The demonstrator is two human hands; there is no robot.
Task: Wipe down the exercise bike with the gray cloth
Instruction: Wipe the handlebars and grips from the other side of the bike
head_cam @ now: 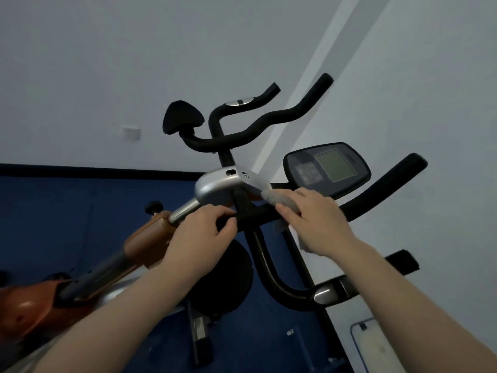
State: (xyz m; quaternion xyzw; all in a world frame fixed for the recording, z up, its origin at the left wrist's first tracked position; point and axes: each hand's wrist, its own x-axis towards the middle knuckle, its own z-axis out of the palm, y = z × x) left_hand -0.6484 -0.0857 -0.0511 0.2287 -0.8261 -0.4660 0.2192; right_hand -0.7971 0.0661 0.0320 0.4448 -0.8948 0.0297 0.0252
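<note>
Head view: left hand grips the bike's handlebar beside the centre clamp; right hand presses gray cloth around the bar, fingers curled.

The exercise bike has an orange-brown frame, a silver metal bracket at the top of its stem, black foam-covered handlebars that curve upward at their ends, and a dark console with a greenish screen tilted up on the right. The gray cloth lies bunched over the black handlebar just beside the silver bracket, below the console.
</note>
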